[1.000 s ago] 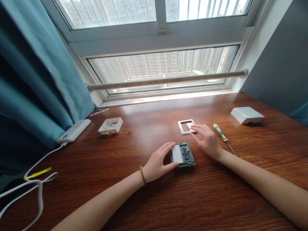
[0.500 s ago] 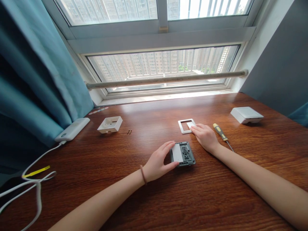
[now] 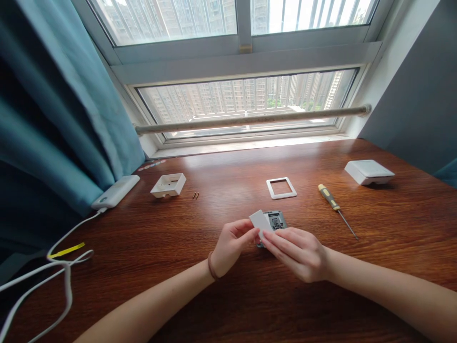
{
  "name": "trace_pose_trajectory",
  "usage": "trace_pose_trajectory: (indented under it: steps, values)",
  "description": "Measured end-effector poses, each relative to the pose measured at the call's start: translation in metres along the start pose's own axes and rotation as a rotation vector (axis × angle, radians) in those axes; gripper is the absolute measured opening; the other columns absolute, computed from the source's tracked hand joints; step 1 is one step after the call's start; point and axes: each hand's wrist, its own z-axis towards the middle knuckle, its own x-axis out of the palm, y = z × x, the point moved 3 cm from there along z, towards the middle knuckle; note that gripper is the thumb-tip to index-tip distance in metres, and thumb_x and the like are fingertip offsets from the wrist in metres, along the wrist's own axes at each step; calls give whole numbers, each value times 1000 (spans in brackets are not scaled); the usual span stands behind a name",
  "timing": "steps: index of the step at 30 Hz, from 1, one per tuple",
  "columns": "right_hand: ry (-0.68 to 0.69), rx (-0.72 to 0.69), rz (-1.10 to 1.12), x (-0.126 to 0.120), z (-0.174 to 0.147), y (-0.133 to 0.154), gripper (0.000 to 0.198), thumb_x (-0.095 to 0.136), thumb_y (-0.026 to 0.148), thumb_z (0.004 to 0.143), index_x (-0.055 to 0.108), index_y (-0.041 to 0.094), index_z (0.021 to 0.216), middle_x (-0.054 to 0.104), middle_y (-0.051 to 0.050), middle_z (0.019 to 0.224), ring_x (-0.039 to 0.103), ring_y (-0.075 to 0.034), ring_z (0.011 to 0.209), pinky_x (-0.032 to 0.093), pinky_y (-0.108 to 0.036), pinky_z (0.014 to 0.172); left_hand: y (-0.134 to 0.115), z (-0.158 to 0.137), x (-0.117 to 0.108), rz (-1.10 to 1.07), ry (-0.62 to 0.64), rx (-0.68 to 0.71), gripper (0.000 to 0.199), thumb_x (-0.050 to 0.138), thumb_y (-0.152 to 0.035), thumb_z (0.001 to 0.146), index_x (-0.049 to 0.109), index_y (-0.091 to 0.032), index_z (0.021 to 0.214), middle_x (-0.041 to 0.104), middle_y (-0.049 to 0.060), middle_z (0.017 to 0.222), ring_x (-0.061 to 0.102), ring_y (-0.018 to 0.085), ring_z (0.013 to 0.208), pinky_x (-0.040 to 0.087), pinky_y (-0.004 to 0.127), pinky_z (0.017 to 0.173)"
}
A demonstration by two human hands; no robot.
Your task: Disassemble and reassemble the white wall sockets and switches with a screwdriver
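Note:
A white rectangular switch rocker plate (image 3: 260, 221) is held tilted between both hands, over a dark grey switch module (image 3: 277, 219) on the table. My left hand (image 3: 233, 245) pinches its left edge between thumb and fingers. Closed on its lower right side is my right hand (image 3: 300, 251), which hides part of the module. Another white plate seems to lie on the module, mostly covered. Just beyond is a white square frame (image 3: 292, 193), flat on the wood. A screwdriver (image 3: 329, 196) with a yellow and grey handle lies to the right.
At the back left stand an open white mounting box (image 3: 167, 190) and small screws (image 3: 195, 196). A white power bank (image 3: 117, 191) with a cable (image 3: 67, 286) lies by the curtain (image 3: 117, 124). A closed white switch box (image 3: 369, 171) sits far right on the wooden table (image 3: 221, 176).
My right hand has brought the rocker plate from inside the white frame to the module. My left hand has shifted from the module's sides to the plate.

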Motion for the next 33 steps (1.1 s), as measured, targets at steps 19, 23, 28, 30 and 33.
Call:
trace_pose_trajectory:
  steps: [19,23,28,30,33]
  values:
    - [-245,1506,1098,30,-27,-74,37,72,31,62,66,11,93,68,-5,70,57,-12,55,43,-23,46,3,-3,-1,597,33,386,54,66,-33,73,46,-20,122,48,12,127,41,26,122,35,44,104]
    - [-145,1525,1109,36,-30,-77,36,73,31,61,68,10,89,69,-8,76,56,-11,53,40,-21,42,11,5,1,613,92,302,81,71,-39,67,30,-20,134,34,15,139,25,30,133,24,51,109]
    - [-101,1510,1093,39,-30,-71,32,71,30,62,68,11,88,68,-6,72,55,-11,52,39,-19,39,17,15,5,606,169,263,87,74,-43,62,30,-17,133,29,17,142,21,31,134,22,51,109]
    - [-89,1504,1065,39,-32,-70,31,71,30,62,68,12,87,67,-5,69,54,-10,52,39,-19,38,19,20,8,603,194,277,83,74,-43,62,34,-16,130,30,18,141,20,31,134,22,51,109]
    - [-71,1489,1043,39,-32,-70,31,71,31,63,67,11,86,65,-3,66,51,-9,49,38,-19,38,19,28,12,584,193,295,77,74,-43,62,39,-16,125,33,17,139,23,31,133,24,50,109]
